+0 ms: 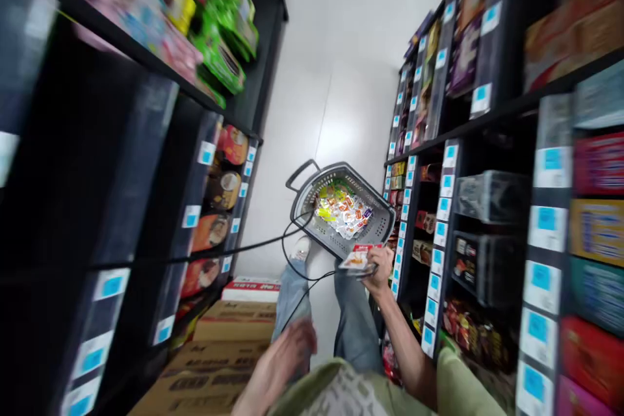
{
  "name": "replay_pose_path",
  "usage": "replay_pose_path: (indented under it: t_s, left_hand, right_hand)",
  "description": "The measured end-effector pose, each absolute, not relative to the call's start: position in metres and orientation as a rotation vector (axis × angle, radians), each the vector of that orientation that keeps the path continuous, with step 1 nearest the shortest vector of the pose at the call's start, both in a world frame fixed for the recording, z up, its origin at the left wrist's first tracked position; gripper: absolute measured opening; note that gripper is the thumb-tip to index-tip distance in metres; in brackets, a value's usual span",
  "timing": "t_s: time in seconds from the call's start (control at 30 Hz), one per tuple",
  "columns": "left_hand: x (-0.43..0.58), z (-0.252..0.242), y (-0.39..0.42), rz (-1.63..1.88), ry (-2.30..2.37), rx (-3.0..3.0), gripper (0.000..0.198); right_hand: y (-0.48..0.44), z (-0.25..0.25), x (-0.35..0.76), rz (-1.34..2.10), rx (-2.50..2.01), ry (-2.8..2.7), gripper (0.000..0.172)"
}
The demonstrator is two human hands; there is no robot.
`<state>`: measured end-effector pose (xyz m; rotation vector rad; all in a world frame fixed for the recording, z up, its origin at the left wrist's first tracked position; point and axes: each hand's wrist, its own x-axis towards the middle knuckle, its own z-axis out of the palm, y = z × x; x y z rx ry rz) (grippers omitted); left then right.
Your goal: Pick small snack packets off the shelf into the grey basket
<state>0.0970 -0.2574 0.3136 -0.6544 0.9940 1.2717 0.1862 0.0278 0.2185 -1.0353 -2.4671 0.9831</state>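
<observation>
Black shelving (pixel 267 32) lines the left side of the floor (pixel 351 32), its near end blurred and cut off by the picture's edge. The right shelving (pixel 509 108) is likewise cut off, its deeper compartments dark and hard to make out. Brown cartons (pixel 234 331) are stacked along the left shelving's foot, bearing dark print too smeared to read; the red lettering on the white box (pixel 251 292) on top is no clearer. The grey basket (pixel 381 226) sits closer to the right shelving's edge than the left's, a shoe (pixel 301 248) just beside its near-left corner. Its near-right corner is partly hidden by the right hand (pixel 381 271), which is clamped on a flat red-and-white packet (pixel 357 256) at the basket's near rim; whether the packet touches that rim I cannot tell. The hands are well apart: the left hand (pixel 292 341), motion-blurred, is over the left leg, and I cannot tell how its fingers stand. Small bright sachets (pixel 344 208) overlap in the basket, their labels illegible. Blue-and-white price tags (pixel 545 277) run along the shelf edges, their writing unreadable.
</observation>
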Motion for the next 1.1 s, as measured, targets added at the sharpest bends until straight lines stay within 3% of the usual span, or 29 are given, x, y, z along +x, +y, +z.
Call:
replay_pose_path:
  t_s: [0.17,0.33,0.53,0.7,0.87,1.1]
  left_hand:
    - [0.021,0.413,-0.181,1.411,0.761,-0.423,0.059]
    - [-0.002,0.480,-0.161,1.342,0.806,-0.154,0.056]
    - [-0.004,0.500,-0.180,1.328,0.871,0.046,0.062]
    - [-0.005,0.498,-0.192,1.330,0.950,0.172,0.074]
    - [0.031,0.505,-0.190,1.268,0.841,0.225,0.070]
    - [0.105,0.525,-0.191,1.049,0.781,0.260,0.065]
  right_hand:
    - [-0.009,0.382,0.174,0.789,-0.854,-2.333,0.022]
    - [-0.056,0.471,0.163,0.694,-0.535,-2.345,0.016]
    - [-0.100,0.517,0.172,0.630,-0.747,-2.180,0.028]
    - [-0.129,0.553,0.200,1.117,-1.112,-1.464,0.038]
    - [-0.142,0.588,0.223,1.585,-0.832,-0.465,0.037]
    - [-0.166,0.592,0.274,1.764,-0.645,-0.282,0.050]
